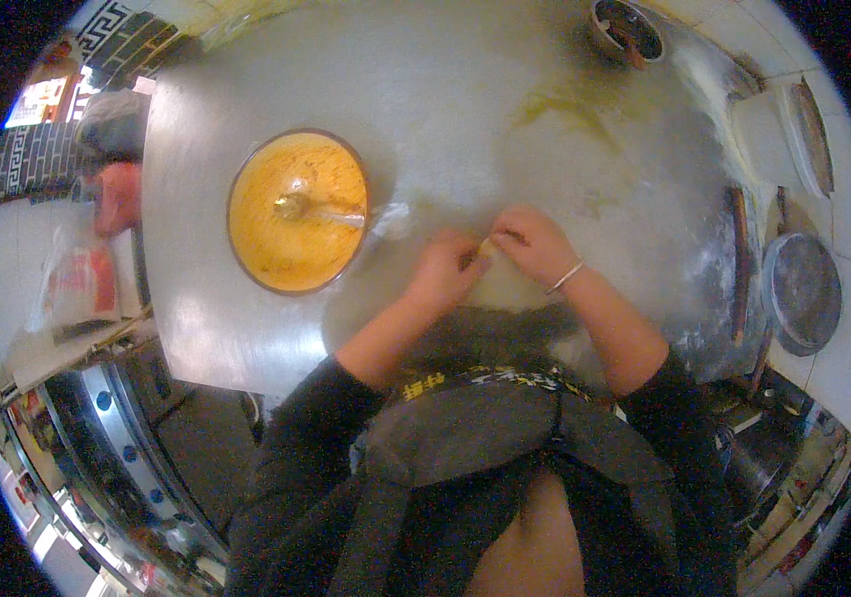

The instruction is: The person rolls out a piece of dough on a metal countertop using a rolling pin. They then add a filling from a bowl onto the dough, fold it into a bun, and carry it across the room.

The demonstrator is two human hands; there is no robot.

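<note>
My left hand [449, 267] and my right hand [536, 243] meet just above the steel tabletop [433, 97], close in front of my body. Between their fingertips is a small pale-yellow piece [486, 247], perhaps dough; both hands pinch it, and the fingers hide most of it. A thin bangle [565, 277] circles my right wrist. To the left of my hands stands a round bowl [230, 224] with an orange-yellow mixture [283, 257] coating its inside. A spoon [336, 216] lies in it, its handle towards the bowl's right rim.
A metal bowl [660, 45] holding a brown object sits at the far right. Along the right edge lies a brown wooden stick [740, 269]. Beyond it is a round, flat pan or lid [803, 291]. A red bag [118, 198] is left of the table, above knobbed kitchen equipment [116, 418].
</note>
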